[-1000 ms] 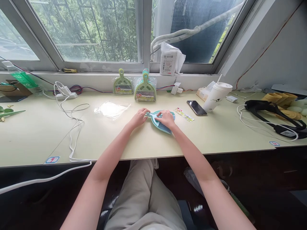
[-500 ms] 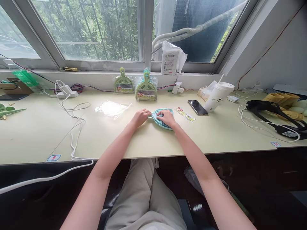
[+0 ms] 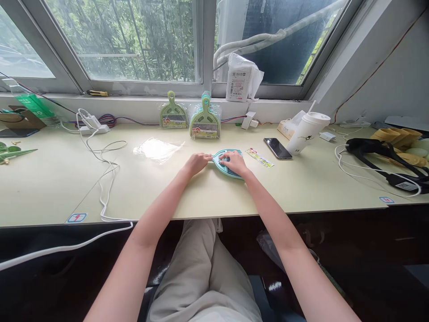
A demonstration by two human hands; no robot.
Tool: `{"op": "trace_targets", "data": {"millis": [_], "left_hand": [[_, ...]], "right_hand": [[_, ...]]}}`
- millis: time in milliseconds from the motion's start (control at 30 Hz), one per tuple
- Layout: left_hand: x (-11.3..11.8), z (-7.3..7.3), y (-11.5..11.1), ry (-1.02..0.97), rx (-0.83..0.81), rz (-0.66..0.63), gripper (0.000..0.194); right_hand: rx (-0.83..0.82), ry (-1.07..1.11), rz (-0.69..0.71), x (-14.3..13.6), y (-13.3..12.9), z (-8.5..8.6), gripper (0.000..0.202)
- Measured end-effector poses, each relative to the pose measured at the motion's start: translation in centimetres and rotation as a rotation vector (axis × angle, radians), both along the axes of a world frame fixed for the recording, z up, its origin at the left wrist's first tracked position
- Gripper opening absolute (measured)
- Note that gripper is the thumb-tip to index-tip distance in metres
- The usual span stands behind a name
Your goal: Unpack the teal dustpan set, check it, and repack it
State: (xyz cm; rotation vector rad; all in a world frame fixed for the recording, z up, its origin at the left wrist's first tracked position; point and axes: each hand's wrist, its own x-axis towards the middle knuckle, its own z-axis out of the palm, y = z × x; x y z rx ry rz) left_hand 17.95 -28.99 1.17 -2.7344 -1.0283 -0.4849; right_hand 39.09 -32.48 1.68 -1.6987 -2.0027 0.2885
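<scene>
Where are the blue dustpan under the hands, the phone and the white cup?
blue dustpan (image 3: 218,159): head view, on its left rim between the hands.
phone (image 3: 277,148): head view, middle of its dark screen.
white cup (image 3: 304,136): head view, on its side wall.

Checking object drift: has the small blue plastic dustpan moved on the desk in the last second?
Yes. The small blue plastic dustpan has turned, and its lower end has drawn back toward the black smartphone and the window.

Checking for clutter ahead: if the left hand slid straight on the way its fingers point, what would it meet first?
The left hand points right, so it would likely meet the blue dustpan it touches.
</scene>
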Motion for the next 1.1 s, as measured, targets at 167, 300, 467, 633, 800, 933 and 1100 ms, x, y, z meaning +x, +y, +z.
{"op": "trace_targets", "data": {"millis": [167, 300, 467, 633, 800, 933, 1100], "left_hand": [[0.2, 0.0, -0.1, 0.026, -0.02, 0.044, 0.038], [0.2, -0.5, 0.1, -0.001, -0.025, 0.064, 0.036], [0.0, -0.6, -0.1, -0.104, -0.02, -0.017, 0.037], [0.8, 1.1, -0.8, -0.662, -0.075, 0.081, 0.04], [2.7, 1.8, -1.7, -1.044, -0.882, 0.048, 0.056], [4.2, 0.7, -2.7, -1.019, -1.244, -0.093, 0.07], [3.5, 0.0, -1.5, -1.149, -1.215, 0.051, 0.061]], "right_hand": [[0.012, -0.027, 0.004, -0.1, 0.0, 0.0, 0.02], [0.01, -0.046, -0.002, -0.2, -0.1, 0.0, 0.019], [0.081, -0.026, -0.017, -0.6, -0.8, 0.7, 0.043], [0.165, 0.059, -0.086, -1.2, -1.3, 1.4, 0.04], [0.276, 0.144, -0.244, -1.3, -1.3, 1.2, 0.038], [0.277, 0.18, -0.215, -0.9, -0.9, 1.2, 0.036], [0.333, 0.185, -0.329, 0.6, 0.3, 0.7, 0.033]]}}
